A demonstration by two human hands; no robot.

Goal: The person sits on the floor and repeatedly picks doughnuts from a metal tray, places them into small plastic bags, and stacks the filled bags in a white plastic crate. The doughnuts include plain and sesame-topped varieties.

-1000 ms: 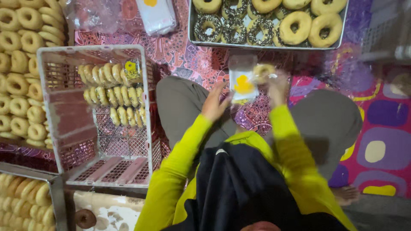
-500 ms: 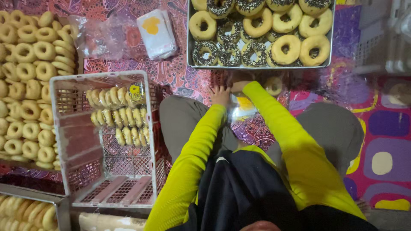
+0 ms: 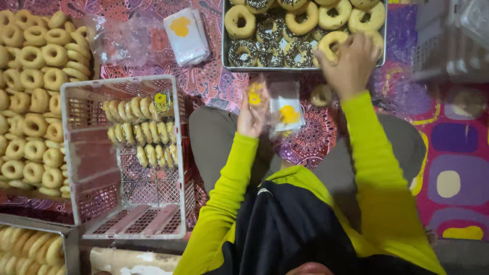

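The right hand (image 3: 351, 63) reaches to one o'clock and its fingers are closed on a plain doughnut (image 3: 331, 43) at the near edge of the metal tray (image 3: 224, 48). The tray holds plain and dark sprinkled doughnuts. The left hand (image 3: 252, 114), close to the centre, pinches an empty clear bag (image 3: 285, 109) with a yellow mark; the bag hangs just right of the hand, above the lap. One small doughnut (image 3: 322, 95) lies on the patterned mat (image 3: 453, 153) between the bag and the tray. At nine o'clock stands a white plastic crate (image 3: 91, 153) with bagged doughnuts in rows in its far part. At ten o'clock many plain doughnuts (image 3: 35, 76) lie in a big heap. At eleven o'clock a stack of empty bags (image 3: 187, 34) rests on the mat.
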